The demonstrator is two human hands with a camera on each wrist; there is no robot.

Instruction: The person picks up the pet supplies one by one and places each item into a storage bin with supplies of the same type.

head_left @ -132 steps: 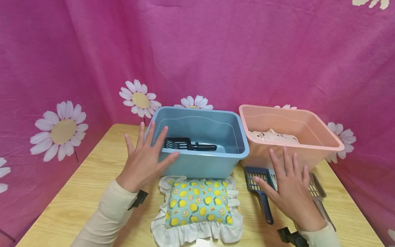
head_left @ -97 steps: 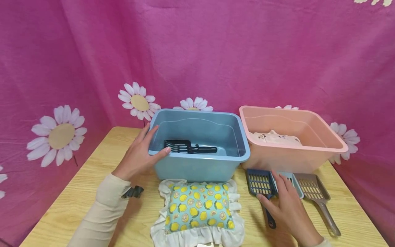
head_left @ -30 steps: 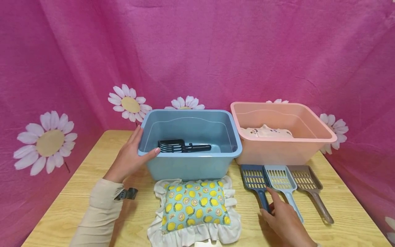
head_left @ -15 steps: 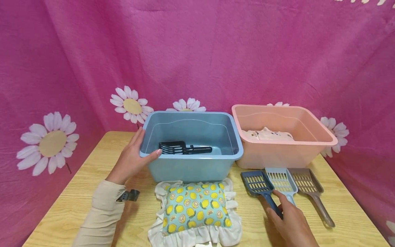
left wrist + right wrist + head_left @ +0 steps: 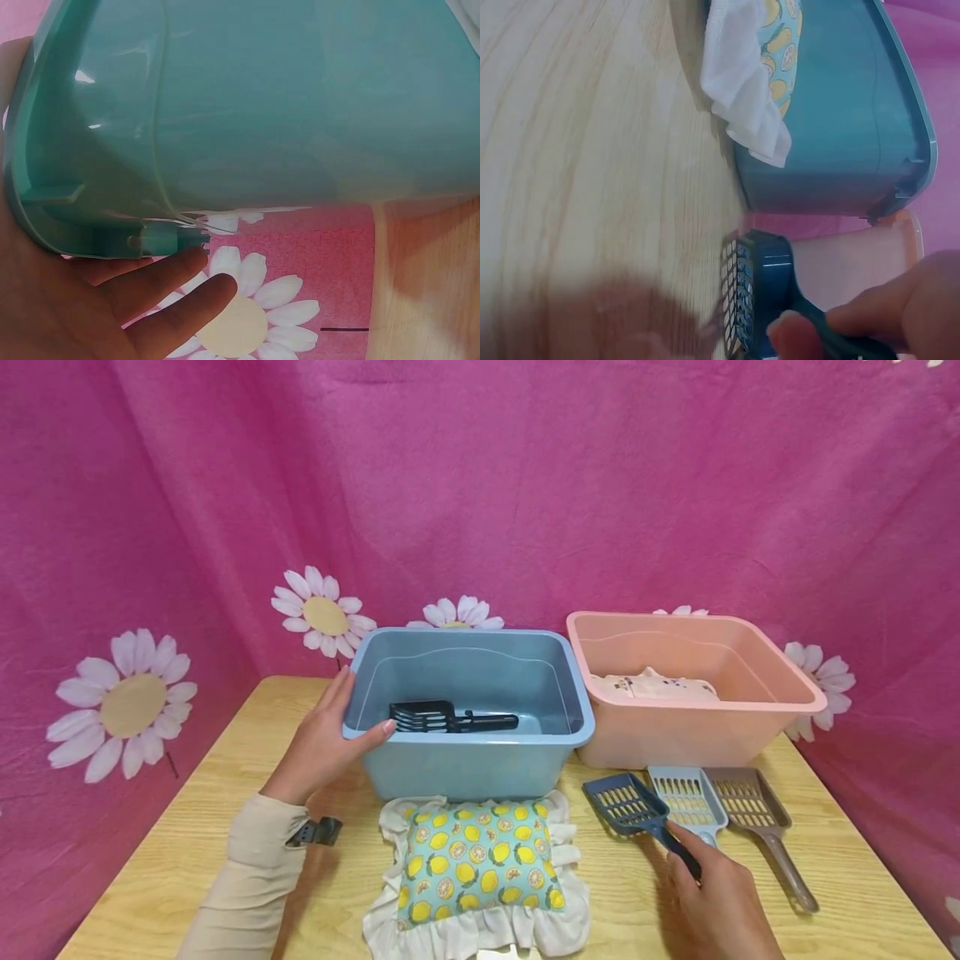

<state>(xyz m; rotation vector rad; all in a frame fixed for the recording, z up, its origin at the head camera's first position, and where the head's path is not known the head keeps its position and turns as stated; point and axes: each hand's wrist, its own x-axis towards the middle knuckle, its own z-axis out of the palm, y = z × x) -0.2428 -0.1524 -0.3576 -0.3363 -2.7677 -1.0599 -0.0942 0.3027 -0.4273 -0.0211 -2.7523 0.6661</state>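
My right hand [image 5: 722, 893] grips the handle of a dark blue litter scoop [image 5: 628, 802], with thumb and index finger on it in the right wrist view. The slotted head is tilted, close over the table in front of the bins. My left hand [image 5: 318, 743] holds the near left corner of the blue litter box [image 5: 465, 764], thumb on the front rim and fingers along the left side. In the left wrist view the fingers [image 5: 172, 307] reach under the rim. A black slotted scoop [image 5: 450, 718] lies inside that box.
Light blue [image 5: 688, 795] and brown litter scoops [image 5: 750, 800] lie to the right of the dark blue one. Behind them stands a pink litter box [image 5: 697, 735] holding a pale patterned cloth item [image 5: 652, 687]. A ruffled lemon-print pillow [image 5: 476, 864] lies before the blue box.
My right hand has come down to the dark blue scoop, taken its handle and turned and tilted it off its row. My left hand has moved onto the blue box's corner.
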